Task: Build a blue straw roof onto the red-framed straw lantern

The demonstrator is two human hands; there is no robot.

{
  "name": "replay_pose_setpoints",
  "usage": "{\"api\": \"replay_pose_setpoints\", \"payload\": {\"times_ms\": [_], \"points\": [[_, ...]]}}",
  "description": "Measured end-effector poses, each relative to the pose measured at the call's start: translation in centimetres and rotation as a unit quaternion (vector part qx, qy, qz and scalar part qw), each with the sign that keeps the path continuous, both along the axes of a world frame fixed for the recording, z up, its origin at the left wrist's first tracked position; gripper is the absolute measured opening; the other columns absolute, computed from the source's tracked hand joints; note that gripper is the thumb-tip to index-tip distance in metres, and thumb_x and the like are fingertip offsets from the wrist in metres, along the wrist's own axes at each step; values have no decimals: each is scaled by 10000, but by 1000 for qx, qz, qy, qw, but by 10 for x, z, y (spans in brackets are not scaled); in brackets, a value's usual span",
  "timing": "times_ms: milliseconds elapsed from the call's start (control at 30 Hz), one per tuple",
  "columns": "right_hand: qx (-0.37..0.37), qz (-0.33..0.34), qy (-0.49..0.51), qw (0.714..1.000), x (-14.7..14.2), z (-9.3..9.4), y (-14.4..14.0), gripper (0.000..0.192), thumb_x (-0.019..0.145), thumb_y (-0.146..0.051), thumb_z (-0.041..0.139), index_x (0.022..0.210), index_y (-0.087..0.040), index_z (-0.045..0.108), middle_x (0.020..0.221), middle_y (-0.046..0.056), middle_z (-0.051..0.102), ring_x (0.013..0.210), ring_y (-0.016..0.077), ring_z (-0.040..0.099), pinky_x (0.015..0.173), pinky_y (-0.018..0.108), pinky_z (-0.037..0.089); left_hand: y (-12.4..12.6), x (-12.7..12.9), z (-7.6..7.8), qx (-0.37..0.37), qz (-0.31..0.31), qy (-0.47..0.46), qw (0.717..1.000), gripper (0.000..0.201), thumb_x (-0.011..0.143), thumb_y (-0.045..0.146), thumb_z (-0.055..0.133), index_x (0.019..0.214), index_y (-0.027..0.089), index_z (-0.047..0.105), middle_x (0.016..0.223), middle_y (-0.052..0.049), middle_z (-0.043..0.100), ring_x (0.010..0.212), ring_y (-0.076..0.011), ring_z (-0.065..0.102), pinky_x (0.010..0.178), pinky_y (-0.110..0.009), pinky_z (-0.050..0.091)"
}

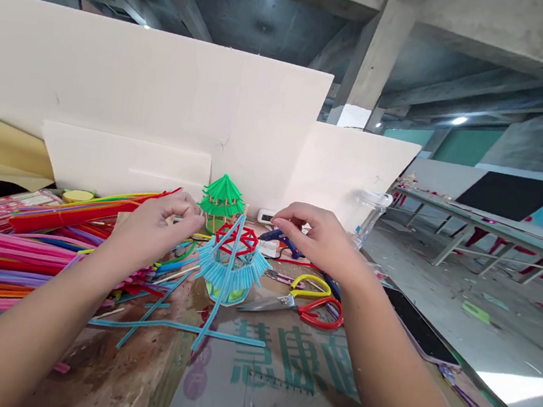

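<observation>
A small model of light blue straws with a red hexagon top stands on the worktable between my hands. My left hand hovers just left of it with its fingers curled together, and I see nothing in them. My right hand is to the model's right, thumb and forefinger pinched above a blue glue gun, with nothing visible in the pinch. A long blue straw leans across the model. Behind it stands a finished green straw pavilion.
A big pile of coloured straws fills the left side. Loose blue straws lie in front, on the table. Red-and-yellow scissors, a phone and a clear bottle sit to the right. White boards wall off the back.
</observation>
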State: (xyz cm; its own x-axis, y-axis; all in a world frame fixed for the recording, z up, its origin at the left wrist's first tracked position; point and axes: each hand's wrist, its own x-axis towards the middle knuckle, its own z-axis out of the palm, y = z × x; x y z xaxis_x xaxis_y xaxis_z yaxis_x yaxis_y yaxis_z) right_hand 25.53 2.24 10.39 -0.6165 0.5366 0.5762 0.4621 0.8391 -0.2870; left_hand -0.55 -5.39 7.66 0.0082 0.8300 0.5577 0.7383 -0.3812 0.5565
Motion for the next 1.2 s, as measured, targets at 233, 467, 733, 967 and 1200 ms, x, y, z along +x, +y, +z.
{"api": "replay_pose_setpoints", "payload": {"times_ms": [233, 467, 733, 967, 1200], "points": [[-45, 67, -14, 997, -3, -7, 6, 198, 904, -292, 545, 928, -172, 701, 874, 39, 686, 741, 128, 585, 647, 242, 411, 4, 11, -15, 28, -58, 104, 992, 344, 867, 451, 540, 1154, 271, 603, 1291, -48, 555, 1202, -244, 518, 1028, -401, 404], [-67, 139, -58, 986, -16, -28, 21, 202, 903, -303, 564, 964, -199, 726, 861, 33, 634, 772, 127, 570, 677, 241, 415, 12, 17, -28, 45, -79, 123, 988, 278, 886, 384, 528, 1113, 266, 637, 1305, -85, 502, 1275, -262, 450, 1061, -466, 379], [-95, 145, -76, 982, -23, -42, 28, 215, 877, -357, 603, 967, -211, 732, 858, 30, 621, 773, 133, 570, 665, 243, 424, 13, 24, -34, 37, -79, 143, 986, 245, 862, 302, 549, 1091, 261, 627, 1337, -88, 454, 1287, -260, 436, 1073, -466, 362], [-104, 162, -73, 979, -30, -47, 28, 179, 877, -315, 596, 920, -185, 712, 913, 40, 626, 813, 140, 575, 696, 253, 435, 15, 28, -37, 55, -66, 141, 986, 184, 878, 275, 525, 1026, 241, 630, 1264, -91, 496, 1257, -247, 457, 1059, -448, 371], [-52, 119, -57, 990, -15, -24, 14, 175, 898, -292, 554, 916, -165, 673, 831, 24, 634, 741, 121, 543, 658, 246, 395, 10, 29, -30, 89, -71, 124, 986, 196, 899, 353, 512, 995, 222, 623, 1122, -72, 573, 1128, -231, 528, 1006, -403, 397]]}}
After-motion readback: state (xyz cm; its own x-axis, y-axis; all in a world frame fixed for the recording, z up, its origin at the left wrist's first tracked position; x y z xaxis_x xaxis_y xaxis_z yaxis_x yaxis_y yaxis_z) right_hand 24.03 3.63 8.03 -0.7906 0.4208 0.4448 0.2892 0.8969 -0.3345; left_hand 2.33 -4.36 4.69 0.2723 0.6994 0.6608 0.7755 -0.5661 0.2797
